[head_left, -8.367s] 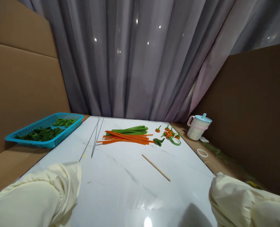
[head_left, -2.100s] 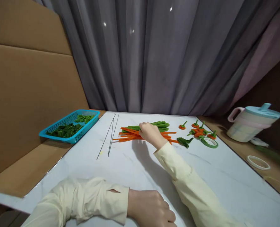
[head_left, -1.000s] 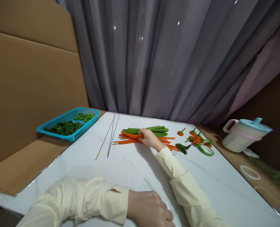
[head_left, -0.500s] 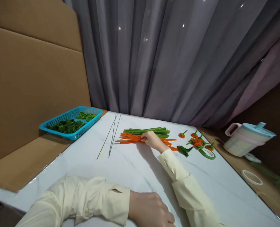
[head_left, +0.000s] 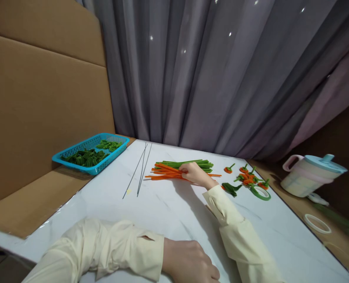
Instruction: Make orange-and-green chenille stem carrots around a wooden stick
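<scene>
Right hand (head_left: 195, 174) reaching far across the marble-look table (head_left: 162, 204), fingertips (head_left: 183, 169) pinching down on the orange stems (head_left: 165, 174); digits curled close together, apparently gripping one or a few stems at the near-right part of the pile, exact count not resolvable. Orange stems lying directly under and to the left of those fingertips, long axis running left-right, roughly square to the reaching forearm. Green stems (head_left: 189, 164) lying just beyond the fingertips, parallel to the orange ones, touching or overlapping them at the far edge. Both bundles looking thin, straight, fuzzy like chenille wire. Left hand (head_left: 192, 262) resting on the table at the near edge, loosely fisted, knuckles up, holding nothing visible; well apart from the stems, so right hand clearly the nearer. Two thin dark wires (head_left: 139, 173) lying left of the pinching fingers, long axis running away from the viewer, rigid and bare. Right of the wrist: small orange-and-green made pieces (head_left: 247, 179), a dark green leaf shape (head_left: 230, 188), a green tape ring (head_left: 261, 193). Farther right, on the brown board: a pale lidded cup (head_left: 309, 176), smooth plastic, and a white ring (head_left: 317, 223). Far left: a blue mesh basket (head_left: 74, 162) holding green curled pieces. Grey pleated curtain (head_left: 221, 78) hanging behind.
</scene>
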A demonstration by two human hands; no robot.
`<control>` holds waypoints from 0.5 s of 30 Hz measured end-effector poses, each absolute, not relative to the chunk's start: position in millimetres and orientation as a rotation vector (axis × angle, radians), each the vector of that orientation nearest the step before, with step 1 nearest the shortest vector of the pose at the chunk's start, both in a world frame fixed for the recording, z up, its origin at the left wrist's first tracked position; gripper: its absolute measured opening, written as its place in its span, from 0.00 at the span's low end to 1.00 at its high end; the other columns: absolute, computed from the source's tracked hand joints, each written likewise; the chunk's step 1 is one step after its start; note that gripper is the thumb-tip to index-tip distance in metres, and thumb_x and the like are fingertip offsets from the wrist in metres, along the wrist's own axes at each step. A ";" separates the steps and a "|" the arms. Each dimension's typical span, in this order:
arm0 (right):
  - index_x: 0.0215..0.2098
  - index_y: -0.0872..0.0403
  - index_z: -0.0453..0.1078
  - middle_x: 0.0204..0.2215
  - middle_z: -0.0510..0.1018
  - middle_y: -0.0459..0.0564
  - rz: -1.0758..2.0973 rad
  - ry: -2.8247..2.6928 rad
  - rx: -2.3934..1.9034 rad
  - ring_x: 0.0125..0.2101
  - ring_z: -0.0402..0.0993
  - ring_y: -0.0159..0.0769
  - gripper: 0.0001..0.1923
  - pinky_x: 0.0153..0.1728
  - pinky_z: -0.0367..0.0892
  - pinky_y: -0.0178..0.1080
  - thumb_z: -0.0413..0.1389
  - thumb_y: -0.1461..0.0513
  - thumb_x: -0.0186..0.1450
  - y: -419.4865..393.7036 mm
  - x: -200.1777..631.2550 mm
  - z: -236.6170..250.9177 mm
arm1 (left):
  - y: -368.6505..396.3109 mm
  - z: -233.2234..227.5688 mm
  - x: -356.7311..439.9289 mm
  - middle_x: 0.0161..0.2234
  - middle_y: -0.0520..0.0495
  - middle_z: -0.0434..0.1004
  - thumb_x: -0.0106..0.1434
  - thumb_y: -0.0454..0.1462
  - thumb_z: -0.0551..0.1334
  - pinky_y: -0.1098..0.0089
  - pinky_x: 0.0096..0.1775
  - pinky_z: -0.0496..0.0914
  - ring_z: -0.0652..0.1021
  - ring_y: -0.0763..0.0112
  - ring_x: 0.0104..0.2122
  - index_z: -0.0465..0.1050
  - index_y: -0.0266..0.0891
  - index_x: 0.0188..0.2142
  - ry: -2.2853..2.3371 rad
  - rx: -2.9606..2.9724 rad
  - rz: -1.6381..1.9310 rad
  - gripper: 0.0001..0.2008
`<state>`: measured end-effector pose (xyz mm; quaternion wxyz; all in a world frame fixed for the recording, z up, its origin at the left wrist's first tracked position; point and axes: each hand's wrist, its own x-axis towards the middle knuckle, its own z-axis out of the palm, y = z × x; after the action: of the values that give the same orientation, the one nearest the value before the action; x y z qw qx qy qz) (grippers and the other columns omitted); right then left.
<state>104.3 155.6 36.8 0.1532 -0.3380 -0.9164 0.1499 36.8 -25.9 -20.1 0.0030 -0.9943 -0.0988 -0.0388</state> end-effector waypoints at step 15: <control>0.38 0.58 0.73 0.32 0.79 0.51 0.264 -2.434 -0.852 0.31 0.73 0.35 0.15 0.33 0.63 0.32 0.49 0.73 0.56 153.4 102.2 43.7 | -24.1 -24.0 36.4 0.27 0.53 0.73 0.58 0.36 0.58 0.70 0.20 0.60 0.71 0.72 0.24 0.65 0.40 0.28 -0.324 -3.126 -0.174 0.03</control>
<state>102.2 153.4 43.7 0.2711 -0.3165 -0.9038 0.0980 36.4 -24.1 -24.0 -0.0032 -0.9931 -0.1030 -0.0554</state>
